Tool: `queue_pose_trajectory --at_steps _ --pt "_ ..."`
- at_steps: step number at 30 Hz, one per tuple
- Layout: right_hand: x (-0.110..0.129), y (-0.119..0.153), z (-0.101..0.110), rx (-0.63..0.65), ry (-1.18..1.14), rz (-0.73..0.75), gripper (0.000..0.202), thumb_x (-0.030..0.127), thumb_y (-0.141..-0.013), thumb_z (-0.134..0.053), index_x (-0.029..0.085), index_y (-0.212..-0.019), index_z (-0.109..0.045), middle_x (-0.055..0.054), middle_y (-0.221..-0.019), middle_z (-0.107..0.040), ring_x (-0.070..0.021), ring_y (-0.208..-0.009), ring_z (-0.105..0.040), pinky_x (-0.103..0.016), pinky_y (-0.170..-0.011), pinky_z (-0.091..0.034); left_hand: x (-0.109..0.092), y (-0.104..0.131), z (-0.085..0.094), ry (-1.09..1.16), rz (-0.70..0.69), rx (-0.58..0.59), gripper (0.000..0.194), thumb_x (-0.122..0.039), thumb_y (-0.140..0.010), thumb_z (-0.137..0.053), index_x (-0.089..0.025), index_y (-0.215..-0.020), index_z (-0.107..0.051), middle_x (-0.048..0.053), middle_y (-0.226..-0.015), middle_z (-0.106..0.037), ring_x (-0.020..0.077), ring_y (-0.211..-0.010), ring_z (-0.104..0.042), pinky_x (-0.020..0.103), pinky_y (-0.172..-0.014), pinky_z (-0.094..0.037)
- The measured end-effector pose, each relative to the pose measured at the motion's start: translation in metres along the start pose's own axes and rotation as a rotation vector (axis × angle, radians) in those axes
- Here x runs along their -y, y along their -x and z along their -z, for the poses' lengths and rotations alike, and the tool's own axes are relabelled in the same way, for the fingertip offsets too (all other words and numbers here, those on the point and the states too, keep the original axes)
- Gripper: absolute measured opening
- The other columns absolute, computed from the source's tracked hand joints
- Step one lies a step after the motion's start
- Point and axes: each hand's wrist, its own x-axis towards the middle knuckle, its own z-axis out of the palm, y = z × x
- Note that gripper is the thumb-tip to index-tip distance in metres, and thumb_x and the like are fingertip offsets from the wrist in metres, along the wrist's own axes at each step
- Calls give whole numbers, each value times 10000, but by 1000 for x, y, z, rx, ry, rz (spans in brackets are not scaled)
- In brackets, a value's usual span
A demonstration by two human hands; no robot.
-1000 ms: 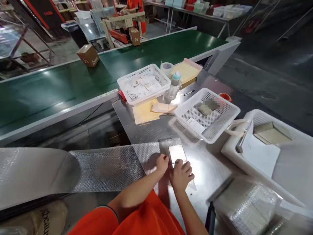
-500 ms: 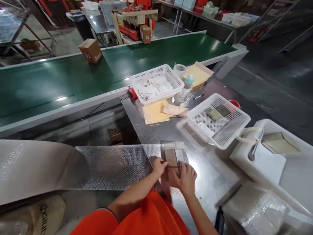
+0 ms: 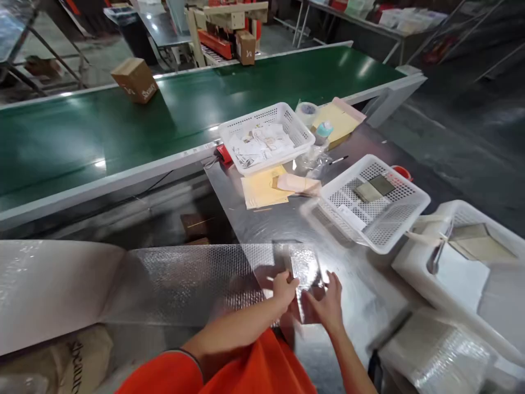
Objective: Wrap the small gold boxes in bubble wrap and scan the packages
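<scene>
A small flat item wrapped in bubble wrap [image 3: 305, 268] lies on the metal table in front of me. The long bubble wrap sheet [image 3: 184, 279] runs from it off to the left. My left hand [image 3: 284, 289] pinches the item's left edge, thumb and fingers together. On the right side, my right hand [image 3: 328, 300] has its fingers apart, with thumb and fingertips at the item's lower right edge. Glare hides part of the wrapped surface.
A white basket with papers [image 3: 268, 145] and another with small flat items [image 3: 373, 202] stand beyond. Yellow envelopes [image 3: 262, 189] lie between. A green conveyor [image 3: 197, 104] carries a carton [image 3: 135, 80]. At right is a white bin [image 3: 463, 205].
The item has been turned over or folded further into the wrap and moved slightly right with both hands. My right hand's fingers have spread. The carton on the conveyor has shifted left in view.
</scene>
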Motion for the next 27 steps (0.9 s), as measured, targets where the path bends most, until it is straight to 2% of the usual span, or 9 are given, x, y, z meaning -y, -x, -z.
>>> queue_pose_trajectory --at_steps 3,5,7,10,12,16,20,23,27 --pt "-32 -22 27 63 -22 -109 753 589 -619 -628 119 -1200 -536 -194 -1146 -625 -350 -1034 -613 -513 -909 -498 -13 -3 -34 -6 9 26 106 -163 -784 -580 -126 -828 -670 99 -852 -684 233 -847 -613 333 -816 -437" --pt "-45 -28 40 65 -11 -85 647 614 -609 -620 165 -1072 -571 -181 -1151 -630 -353 -1062 -607 -522 -929 -487 -19 -5 -49 12 18 52 109 -155 -786 -575 -126 -840 -665 102 -877 -683 232 -873 -612 339 -842 -436" --pt "-50 -28 46 34 4 -60 648 633 -570 -638 162 -1005 -543 -244 -1304 -529 -393 -1195 -525 -555 -1009 -423 -19 -7 -52 47 36 112 130 -146 -783 -571 -131 -869 -668 82 -872 -684 214 -851 -618 324 -818 -456" --pt "-47 -20 39 55 -29 57 611 615 -625 -638 176 -1023 -486 -251 -1415 -416 -368 -1299 -444 -528 -1075 -372 -7 -12 -31 115 85 238 208 -200 -816 -557 -145 -982 -669 50 -852 -688 179 -751 -630 289 -694 -494" --pt "-39 -13 28 69 -60 144 584 592 -691 -608 185 -1080 -452 -231 -1444 -370 -342 -1352 -388 -517 -1084 -366 3 -15 -10 133 117 260 260 -250 -843 -542 -149 -1056 -652 52 -880 -688 171 -731 -632 275 -637 -498" --pt "-1 5 1 8 60 116 537 557 -736 -590 178 -1096 -468 -226 -1471 -310 -353 -1335 -396 -499 -1012 -429 15 -16 21 58 113 77 187 -170 -782 -600 -118 -958 -630 97 -943 -664 195 -844 -610 320 -774 -491" --pt "48 25 -29 -80 430 21 451 476 -811 -601 178 -1147 -560 -208 -1522 -269 -400 -1251 -437 -540 -917 -444 12 -5 30 27 23 -24 139 -115 -780 -567 -154 -903 -618 78 -947 -662 199 -936 -592 324 -929 -417" --pt "70 36 -39 -140 597 43 430 439 -835 -614 179 -1177 -588 -209 -1526 -265 -413 -1239 -412 -549 -900 -429 6 5 33 59 -14 30 135 -240 -849 -538 -156 -904 -628 62 -874 -669 189 -849 -600 300 -832 -436" --pt "73 41 -28 -70 543 163 399 387 -842 -593 185 -1186 -605 -202 -1506 -284 -393 -1185 -444 -519 -871 -453 4 7 45 110 -17 136 233 -357 -739 -689 -138 -799 -640 56 -810 -670 182 -782 -589 277 -732 -433"
